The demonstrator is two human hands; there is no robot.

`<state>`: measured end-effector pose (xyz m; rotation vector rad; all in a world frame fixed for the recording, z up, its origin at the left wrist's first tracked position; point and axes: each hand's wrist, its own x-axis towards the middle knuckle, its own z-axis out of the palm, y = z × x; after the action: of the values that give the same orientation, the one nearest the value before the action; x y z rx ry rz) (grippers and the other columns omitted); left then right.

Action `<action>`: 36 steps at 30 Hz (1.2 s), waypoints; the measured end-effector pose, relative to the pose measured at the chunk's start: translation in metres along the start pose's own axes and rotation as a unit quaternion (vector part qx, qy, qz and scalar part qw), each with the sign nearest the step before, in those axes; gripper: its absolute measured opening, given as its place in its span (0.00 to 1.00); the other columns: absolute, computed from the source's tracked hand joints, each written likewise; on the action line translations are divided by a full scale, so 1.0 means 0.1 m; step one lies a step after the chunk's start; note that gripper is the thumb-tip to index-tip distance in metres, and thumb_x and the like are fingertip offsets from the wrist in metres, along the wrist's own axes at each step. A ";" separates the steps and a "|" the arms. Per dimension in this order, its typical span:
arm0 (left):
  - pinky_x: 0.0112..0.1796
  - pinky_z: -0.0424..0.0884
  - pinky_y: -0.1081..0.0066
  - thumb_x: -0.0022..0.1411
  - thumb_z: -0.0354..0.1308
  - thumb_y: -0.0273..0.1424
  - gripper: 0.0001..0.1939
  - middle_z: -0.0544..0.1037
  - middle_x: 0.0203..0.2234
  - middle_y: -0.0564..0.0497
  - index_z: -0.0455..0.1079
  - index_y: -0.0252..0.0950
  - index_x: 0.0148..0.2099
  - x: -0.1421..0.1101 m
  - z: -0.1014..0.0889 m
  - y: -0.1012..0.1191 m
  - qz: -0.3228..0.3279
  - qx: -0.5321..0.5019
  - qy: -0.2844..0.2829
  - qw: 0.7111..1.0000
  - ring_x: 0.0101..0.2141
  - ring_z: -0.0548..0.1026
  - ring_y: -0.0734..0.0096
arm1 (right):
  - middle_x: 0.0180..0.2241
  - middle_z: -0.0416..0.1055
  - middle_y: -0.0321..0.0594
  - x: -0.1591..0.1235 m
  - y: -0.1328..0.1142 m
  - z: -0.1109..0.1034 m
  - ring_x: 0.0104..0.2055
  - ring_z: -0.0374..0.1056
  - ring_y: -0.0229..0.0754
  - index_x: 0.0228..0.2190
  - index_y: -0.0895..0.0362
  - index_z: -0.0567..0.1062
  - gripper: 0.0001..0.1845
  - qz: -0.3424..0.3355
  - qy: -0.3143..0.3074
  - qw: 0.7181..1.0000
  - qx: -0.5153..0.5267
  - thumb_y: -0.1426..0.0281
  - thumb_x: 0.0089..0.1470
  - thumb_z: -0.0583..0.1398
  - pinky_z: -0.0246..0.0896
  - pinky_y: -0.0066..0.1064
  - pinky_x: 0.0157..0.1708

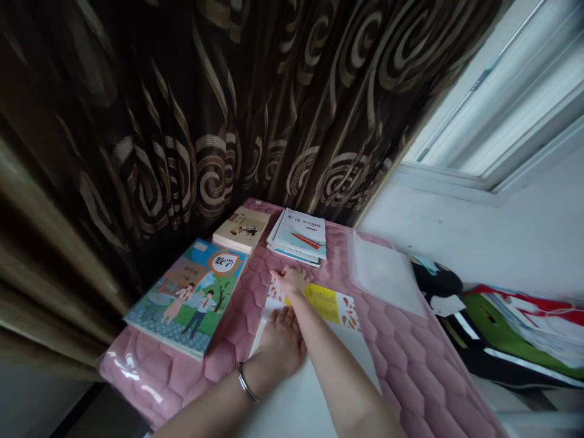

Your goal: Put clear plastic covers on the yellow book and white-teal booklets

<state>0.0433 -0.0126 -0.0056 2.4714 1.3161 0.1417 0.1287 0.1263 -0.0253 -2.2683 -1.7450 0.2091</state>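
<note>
A white book or sheet (314, 389) with a yellow panel and orange leaf-like marks along its far end lies on the pink quilted table cover. My left hand (280, 340), with a silver bangle at the wrist, rests flat on its left side, fingers stretched out. Reaching across from the right, my right hand (292, 280) touches its far left corner, thumb spread away from slightly bent fingers. Both hands press from above; neither grips anything that I can see. Beneath the forearms, part of the white surface is hidden.
On the left lies a colourful math textbook (191, 298), with a stack of tan booklets (244, 228) behind it. White-covered books (298, 234) are piled at the back. Clear plastic covers (383, 274) lie to the right. Bags (502, 328) stand beyond the table (424, 365), and a dark curtain (274, 121) hangs behind.
</note>
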 end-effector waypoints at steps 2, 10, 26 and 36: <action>0.64 0.50 0.53 0.68 0.40 0.39 0.31 0.60 0.65 0.36 0.58 0.26 0.67 0.00 0.02 -0.01 -0.001 0.000 0.007 1.000 0.65 0.56 0.52 | 0.52 0.67 0.53 -0.07 0.02 0.01 0.55 0.61 0.58 0.43 0.56 0.77 0.22 -0.027 0.004 1.000 -0.001 0.53 0.59 0.55 0.58 0.46 0.48; 0.63 0.52 0.54 0.69 0.39 0.41 0.31 0.63 0.64 0.38 0.59 0.29 0.66 0.00 0.09 -0.02 -0.013 0.003 0.039 0.999 0.64 0.58 0.55 | 0.64 0.57 0.45 -0.43 0.73 -0.05 0.67 0.49 0.46 0.61 0.55 0.65 0.26 -0.211 -0.063 0.975 0.010 0.67 0.63 0.52 0.45 0.37 0.64; 0.61 0.51 0.48 0.67 0.45 0.41 0.31 0.61 0.63 0.28 0.63 0.23 0.62 0.34 0.00 0.51 -0.066 0.089 -0.016 0.994 0.63 0.59 0.42 | 0.59 0.67 0.37 -0.89 2.09 -0.50 0.63 0.59 0.43 0.50 0.49 0.77 0.20 -0.112 -0.031 0.992 0.038 0.66 0.63 0.51 0.54 0.39 0.61; 0.63 0.48 0.48 0.67 0.43 0.44 0.32 0.57 0.66 0.39 0.56 0.31 0.67 0.63 0.38 0.93 0.080 0.010 0.004 0.997 0.65 0.55 0.49 | 0.48 0.73 0.37 -0.75 2.18 -0.64 0.54 0.66 0.44 0.41 0.48 0.79 0.12 -0.027 0.018 0.998 0.048 0.65 0.53 0.63 0.54 0.35 0.56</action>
<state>0.1610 -0.0179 -0.0139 2.5934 1.1274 0.1779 0.3278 -0.0056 -0.0333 -2.1429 -1.7365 0.2336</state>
